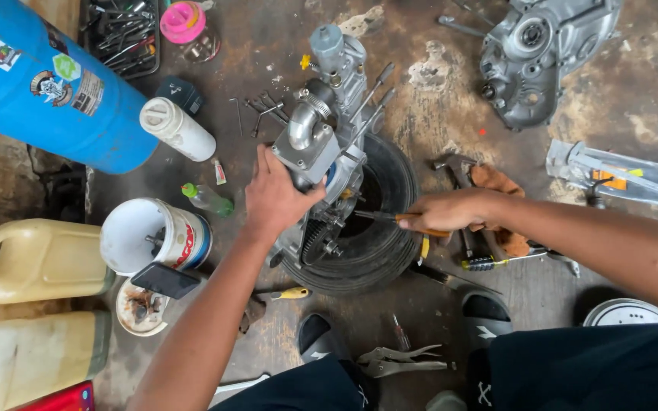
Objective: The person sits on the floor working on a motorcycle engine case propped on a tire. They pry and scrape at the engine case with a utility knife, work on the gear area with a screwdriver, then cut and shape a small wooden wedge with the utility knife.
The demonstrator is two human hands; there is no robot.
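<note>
The left hand (274, 194) grips the metal engine block (327, 144), which rests on a black tyre (390, 243) just beneath it. The right hand (451, 211) clasps an orange-handled screwdriver (397, 218), tip toward the engine. Locking pliers (401, 359) lie nearer the person's knees.

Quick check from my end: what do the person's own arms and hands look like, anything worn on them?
Both arms are bare from the frame edge down. The left hand and right hand wear no gloves, and no rings, watch or bracelets show. No sleeves reach the forearms. No markings show on either arm.
</note>
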